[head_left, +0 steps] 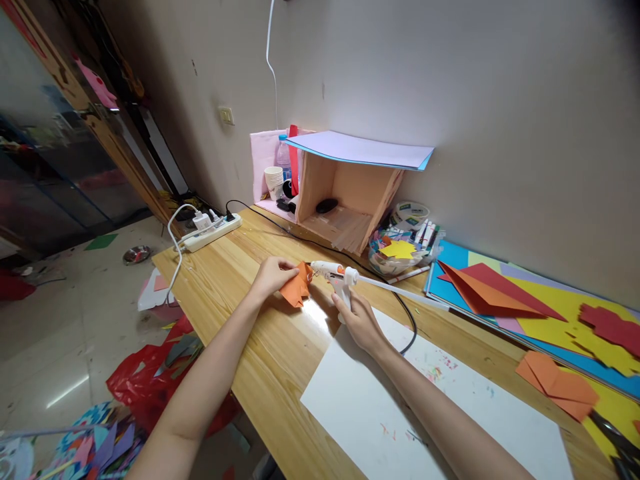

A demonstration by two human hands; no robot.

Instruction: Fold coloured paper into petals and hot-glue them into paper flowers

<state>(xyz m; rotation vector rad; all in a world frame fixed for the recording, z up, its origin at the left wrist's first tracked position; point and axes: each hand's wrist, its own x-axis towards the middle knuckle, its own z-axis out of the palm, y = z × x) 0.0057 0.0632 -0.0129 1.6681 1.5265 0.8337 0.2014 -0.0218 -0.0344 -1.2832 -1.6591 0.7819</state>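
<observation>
My left hand (275,275) pinches a folded orange paper piece (297,288) just above the wooden table (270,360). In my right hand (361,319) is a white hot glue gun (341,283), gripped by its handle. Its nozzle points left and meets the upper edge of the orange paper; whether it touches cannot be made out. A long glue stick (395,288) juts from the back of the gun. Below my right forearm lies a white sheet (350,400) with coloured marks.
A power strip (213,233) sits at the table's left edge. Behind are a cardboard box (345,193) and a tub of markers (400,250). Coloured paper (505,273), a folded orange piece (557,383) and scissors (617,440) lie right. A black cord (413,333) crosses the table.
</observation>
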